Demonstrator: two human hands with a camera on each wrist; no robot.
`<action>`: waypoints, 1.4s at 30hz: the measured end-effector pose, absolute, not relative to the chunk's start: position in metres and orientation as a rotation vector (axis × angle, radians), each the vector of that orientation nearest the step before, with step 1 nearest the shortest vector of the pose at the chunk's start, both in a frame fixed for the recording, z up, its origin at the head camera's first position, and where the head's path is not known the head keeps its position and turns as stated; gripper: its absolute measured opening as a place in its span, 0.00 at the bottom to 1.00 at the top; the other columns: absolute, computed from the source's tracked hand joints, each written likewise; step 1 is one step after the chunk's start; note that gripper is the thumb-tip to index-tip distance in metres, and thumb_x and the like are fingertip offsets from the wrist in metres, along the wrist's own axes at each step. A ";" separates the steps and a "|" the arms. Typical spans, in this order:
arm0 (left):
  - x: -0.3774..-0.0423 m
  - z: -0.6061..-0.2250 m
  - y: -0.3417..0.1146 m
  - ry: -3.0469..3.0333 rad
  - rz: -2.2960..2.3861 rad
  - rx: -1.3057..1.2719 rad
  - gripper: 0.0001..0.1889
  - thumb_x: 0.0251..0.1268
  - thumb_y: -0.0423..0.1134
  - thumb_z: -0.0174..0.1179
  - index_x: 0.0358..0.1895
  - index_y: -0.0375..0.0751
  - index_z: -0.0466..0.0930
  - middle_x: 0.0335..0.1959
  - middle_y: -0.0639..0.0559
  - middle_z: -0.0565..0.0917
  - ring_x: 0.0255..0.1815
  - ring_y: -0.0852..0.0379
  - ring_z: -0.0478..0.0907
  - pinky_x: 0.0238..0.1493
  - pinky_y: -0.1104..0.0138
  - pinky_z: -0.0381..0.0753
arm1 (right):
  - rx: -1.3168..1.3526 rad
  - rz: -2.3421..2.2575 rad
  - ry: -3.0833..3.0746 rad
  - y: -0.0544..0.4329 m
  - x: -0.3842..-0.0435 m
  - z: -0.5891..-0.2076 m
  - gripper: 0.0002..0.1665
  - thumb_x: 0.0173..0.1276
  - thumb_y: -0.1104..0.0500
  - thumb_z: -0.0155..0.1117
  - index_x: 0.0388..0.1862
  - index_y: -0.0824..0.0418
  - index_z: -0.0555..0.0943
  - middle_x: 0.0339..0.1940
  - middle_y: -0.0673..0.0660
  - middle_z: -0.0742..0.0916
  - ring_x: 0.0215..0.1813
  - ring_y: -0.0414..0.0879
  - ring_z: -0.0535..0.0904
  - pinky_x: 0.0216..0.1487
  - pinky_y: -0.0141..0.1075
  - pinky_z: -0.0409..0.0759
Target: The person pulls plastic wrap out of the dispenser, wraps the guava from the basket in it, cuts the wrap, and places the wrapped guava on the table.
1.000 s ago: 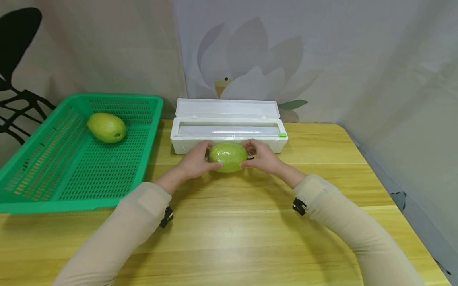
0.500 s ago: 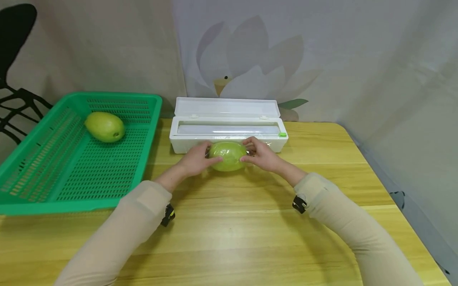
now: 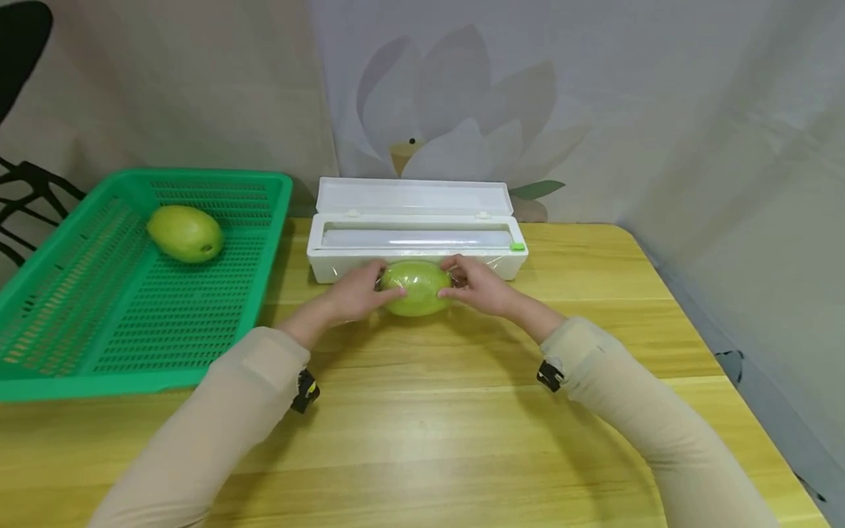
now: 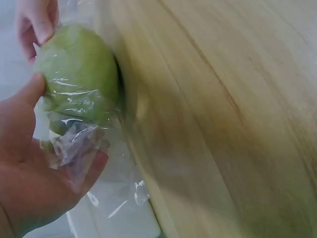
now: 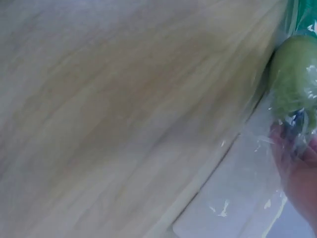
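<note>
A green oval fruit [image 3: 416, 289], wrapped in shiny cling film [image 4: 74, 144], is at the front of a white cling film box [image 3: 416, 238] in the head view. My left hand [image 3: 359, 293] grips its left end, thumb on the near side. At the other end my right hand [image 3: 485, 287] holds it the same way, its fingertips in the bunched film. Loose film trails over the box front in the left wrist view. The right wrist view shows only part of the fruit [image 5: 294, 74] and of my right hand [image 5: 297, 171].
A green plastic basket [image 3: 165, 308] stands to the left with a second yellow-green fruit [image 3: 185, 233] inside. The box lid [image 3: 412, 196] is raised, and a green slider [image 3: 518, 247] sits at its right end. Behind the wooden table [image 3: 422, 440] hangs a printed curtain [image 3: 455, 110].
Both thumbs have moved slightly up the near side of the fruit. The head view has shifted a little to the right; fruit and hands stay in front of the box.
</note>
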State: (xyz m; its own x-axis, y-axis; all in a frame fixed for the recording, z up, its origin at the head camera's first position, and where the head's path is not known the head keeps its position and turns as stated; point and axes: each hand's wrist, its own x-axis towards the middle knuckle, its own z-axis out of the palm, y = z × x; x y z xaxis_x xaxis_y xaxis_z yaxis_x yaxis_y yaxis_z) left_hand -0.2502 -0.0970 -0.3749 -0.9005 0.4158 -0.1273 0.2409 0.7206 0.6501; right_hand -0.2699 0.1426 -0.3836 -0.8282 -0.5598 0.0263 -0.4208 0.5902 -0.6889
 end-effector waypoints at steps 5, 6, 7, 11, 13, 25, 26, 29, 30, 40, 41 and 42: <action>-0.249 -0.374 -0.100 2.716 0.926 0.559 0.34 0.63 0.52 0.58 0.61 0.28 0.61 0.53 0.36 0.75 0.55 0.43 0.73 0.58 0.53 0.73 | -0.926 -0.761 2.805 0.141 -0.266 -0.380 0.32 0.63 0.51 0.63 0.60 0.67 0.68 0.55 0.63 0.80 0.57 0.54 0.77 0.59 0.43 0.76; -0.248 -0.374 -0.100 2.736 0.912 0.558 0.34 0.62 0.53 0.58 0.60 0.29 0.62 0.53 0.36 0.75 0.54 0.43 0.74 0.57 0.53 0.74 | -0.950 -0.684 2.852 0.141 -0.265 -0.379 0.33 0.63 0.49 0.63 0.61 0.66 0.68 0.56 0.62 0.79 0.58 0.55 0.76 0.60 0.44 0.75; -0.248 -0.374 -0.099 2.756 0.900 0.554 0.35 0.61 0.53 0.59 0.60 0.29 0.63 0.52 0.37 0.76 0.53 0.44 0.74 0.56 0.53 0.74 | -0.967 -0.609 2.896 0.141 -0.263 -0.378 0.35 0.63 0.47 0.64 0.61 0.65 0.68 0.57 0.62 0.79 0.59 0.55 0.76 0.61 0.45 0.74; -0.244 -0.374 -0.096 2.795 0.869 0.538 0.37 0.59 0.54 0.60 0.63 0.30 0.62 0.56 0.37 0.74 0.57 0.43 0.72 0.59 0.52 0.72 | -1.011 -0.402 3.011 0.143 -0.259 -0.373 0.42 0.58 0.40 0.65 0.64 0.63 0.67 0.59 0.61 0.79 0.60 0.55 0.74 0.62 0.48 0.72; -0.243 -0.375 -0.095 2.810 0.853 0.530 0.38 0.59 0.54 0.60 0.65 0.31 0.60 0.60 0.37 0.72 0.60 0.42 0.70 0.62 0.51 0.70 | -1.020 -0.359 3.042 0.143 -0.257 -0.373 0.46 0.55 0.38 0.67 0.65 0.63 0.67 0.59 0.61 0.78 0.60 0.55 0.74 0.62 0.47 0.72; -0.236 -0.376 -0.093 2.936 0.587 0.562 0.48 0.47 0.49 0.71 0.70 0.37 0.54 0.66 0.37 0.67 0.67 0.40 0.63 0.66 0.46 0.63 | -1.022 -0.391 3.021 0.133 -0.256 -0.380 0.44 0.54 0.49 0.72 0.65 0.67 0.65 0.62 0.63 0.75 0.65 0.55 0.70 0.68 0.45 0.67; -0.237 -0.377 -0.092 2.950 0.570 0.552 0.47 0.48 0.48 0.71 0.70 0.38 0.54 0.66 0.37 0.67 0.67 0.40 0.63 0.66 0.45 0.63 | -1.023 -0.388 3.021 0.133 -0.257 -0.381 0.45 0.54 0.49 0.72 0.65 0.67 0.64 0.62 0.63 0.75 0.65 0.55 0.70 0.68 0.45 0.67; -0.238 -0.380 -0.090 2.975 0.558 0.533 0.45 0.49 0.48 0.70 0.69 0.40 0.55 0.66 0.38 0.67 0.67 0.41 0.63 0.64 0.45 0.65 | -1.028 -0.370 3.020 0.133 -0.259 -0.383 0.45 0.55 0.50 0.71 0.65 0.67 0.63 0.63 0.63 0.75 0.65 0.55 0.70 0.68 0.45 0.67; -0.238 -0.381 -0.090 2.976 0.554 0.532 0.45 0.49 0.48 0.70 0.69 0.40 0.55 0.66 0.38 0.67 0.67 0.41 0.63 0.64 0.46 0.65 | -1.032 -0.371 3.017 0.133 -0.259 -0.383 0.45 0.55 0.50 0.71 0.66 0.67 0.63 0.63 0.63 0.74 0.65 0.55 0.69 0.68 0.45 0.67; -0.238 -0.382 -0.094 2.945 0.557 0.491 0.46 0.51 0.50 0.68 0.70 0.40 0.52 0.67 0.39 0.65 0.68 0.41 0.61 0.66 0.45 0.63 | -1.063 -0.365 2.977 0.139 -0.263 -0.381 0.55 0.48 0.38 0.73 0.68 0.64 0.63 0.63 0.60 0.74 0.64 0.53 0.69 0.66 0.46 0.68; -0.237 -0.382 -0.094 2.946 0.556 0.489 0.46 0.50 0.50 0.69 0.70 0.40 0.52 0.67 0.39 0.65 0.68 0.41 0.61 0.66 0.45 0.63 | -1.068 -0.360 2.984 0.140 -0.263 -0.381 0.55 0.47 0.37 0.72 0.68 0.64 0.63 0.63 0.60 0.74 0.64 0.53 0.68 0.67 0.46 0.68; -0.237 -0.382 -0.095 2.946 0.557 0.486 0.47 0.50 0.50 0.69 0.70 0.41 0.52 0.67 0.40 0.65 0.68 0.41 0.61 0.66 0.46 0.63 | -1.076 -0.359 2.989 0.141 -0.263 -0.382 0.56 0.47 0.37 0.72 0.68 0.64 0.63 0.63 0.60 0.74 0.64 0.53 0.68 0.67 0.46 0.68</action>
